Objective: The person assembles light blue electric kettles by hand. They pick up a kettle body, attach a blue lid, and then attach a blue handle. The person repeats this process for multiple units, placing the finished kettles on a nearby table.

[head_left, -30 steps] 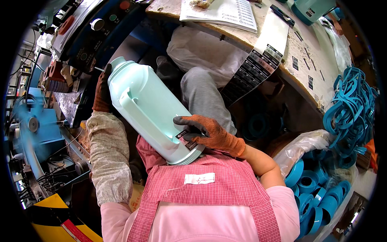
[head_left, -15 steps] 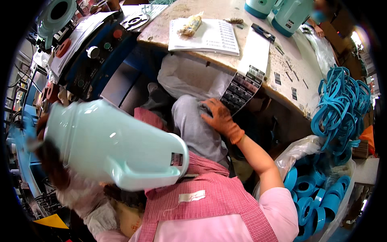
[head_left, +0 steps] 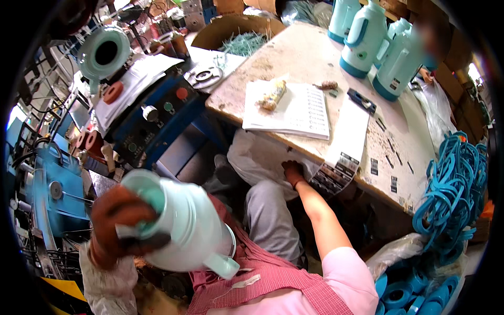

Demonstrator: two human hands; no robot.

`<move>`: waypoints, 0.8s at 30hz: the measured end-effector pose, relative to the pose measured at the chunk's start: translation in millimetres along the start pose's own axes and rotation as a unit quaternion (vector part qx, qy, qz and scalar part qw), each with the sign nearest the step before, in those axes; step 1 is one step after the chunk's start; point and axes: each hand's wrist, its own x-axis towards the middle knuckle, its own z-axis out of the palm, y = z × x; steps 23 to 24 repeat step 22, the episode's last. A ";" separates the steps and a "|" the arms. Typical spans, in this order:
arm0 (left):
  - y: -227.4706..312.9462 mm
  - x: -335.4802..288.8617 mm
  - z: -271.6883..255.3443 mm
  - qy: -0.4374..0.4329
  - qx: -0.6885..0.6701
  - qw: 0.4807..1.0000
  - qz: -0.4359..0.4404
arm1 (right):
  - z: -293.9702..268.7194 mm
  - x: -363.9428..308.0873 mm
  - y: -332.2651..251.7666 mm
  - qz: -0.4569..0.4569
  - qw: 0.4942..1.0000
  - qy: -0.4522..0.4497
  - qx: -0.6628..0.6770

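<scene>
My left hand [head_left: 121, 226], in a brown-orange glove, is closed on the open end of a pale green thermos jug shell [head_left: 191, 226]. The shell lies tilted across my lap, its handle toward my apron. Motion smears that hand, and a dark strip by its fingers is too blurred to name. Under the table edge, my gloved right hand [head_left: 293, 173] is at the mouth of a white plastic bag [head_left: 257, 157]. Its fingers are dark and partly hidden. Close beside it, a sheet of dark labels [head_left: 336, 173] hangs over the table edge.
Finished-looking green jugs [head_left: 362, 39] stand at the table's far right. A stapler-like black tool [head_left: 361, 101] and papers [head_left: 286, 118] lie on the table [head_left: 315, 58]. Blue straps [head_left: 451, 184] and a bag of blue rings [head_left: 415, 286] are at right, a control box [head_left: 152, 126] at left.
The jug shell has swung round, its open end now turned upward, and its label is out of sight. My right hand has moved from my knee to the white bag. The view has shifted.
</scene>
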 end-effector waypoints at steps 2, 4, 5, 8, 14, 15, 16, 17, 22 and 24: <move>-3.1 31.8 -15.7 0.129 0.017 0.991 -0.003 | -10.4 -1.0 -10.0 -0.006 0.993 0.065 0.102; -18.9 60.9 -13.1 0.241 0.042 0.969 0.047 | -24.3 -12.5 -1.4 0.004 0.971 0.116 0.209; -31.5 67.9 -2.1 0.303 0.053 0.948 0.078 | -34.6 -18.8 -1.9 -0.002 0.956 0.127 0.266; -35.0 77.5 -6.2 0.266 0.236 0.924 0.143 | -60.5 -43.0 -16.9 0.015 0.927 0.153 0.343; -10.0 56.0 16.6 0.278 0.163 0.942 0.091 | -80.1 -80.9 -10.3 0.140 0.691 0.037 0.708; -1.8 51.3 28.5 0.237 0.154 0.952 0.116 | -83.2 -84.7 -6.3 0.067 0.789 0.153 0.591; 6.2 44.4 45.8 0.214 0.077 0.965 0.129 | -83.0 -90.7 -5.1 -0.010 0.854 0.256 0.453; 15.1 40.8 66.6 0.190 -0.008 0.972 0.140 | -79.8 -100.7 -3.0 -0.084 0.886 0.346 0.296; 61.3 26.0 125.5 0.127 -0.173 0.977 -0.001 | -333.8 -202.5 -82.0 -0.084 0.659 0.078 0.743; 61.3 26.0 125.5 0.127 -0.173 0.977 -0.001 | -333.8 -202.5 -82.0 -0.084 0.659 0.078 0.743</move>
